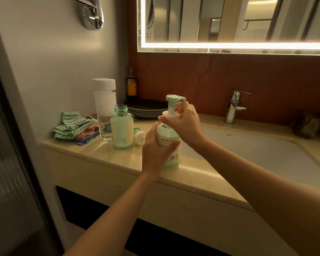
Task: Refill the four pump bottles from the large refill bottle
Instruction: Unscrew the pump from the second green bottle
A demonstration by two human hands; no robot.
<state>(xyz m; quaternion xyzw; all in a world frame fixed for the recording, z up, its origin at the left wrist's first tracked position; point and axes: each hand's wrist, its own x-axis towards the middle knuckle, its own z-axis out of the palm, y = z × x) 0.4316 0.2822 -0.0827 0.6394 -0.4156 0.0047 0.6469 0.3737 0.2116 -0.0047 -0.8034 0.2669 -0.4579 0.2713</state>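
A green pump bottle [171, 145] with a white label stands on the counter's front edge. My left hand [156, 150] grips its body from the left. My right hand [185, 122] holds the white collar of its green pump head [174, 100]. To the left stands a second green bottle [122, 130] with its neck open, and its removed pump [139, 136] lies on the counter beside it. Behind it is the tall clear refill bottle [105, 111] with a white cap.
Folded cloths [75, 127] lie at the counter's left end. Stacked dark plates [146, 108] and a small amber bottle [132, 84] sit at the back wall. The white sink basin [248, 150] and chrome tap [235, 106] are to the right, and a lit mirror [233, 23] hangs above.
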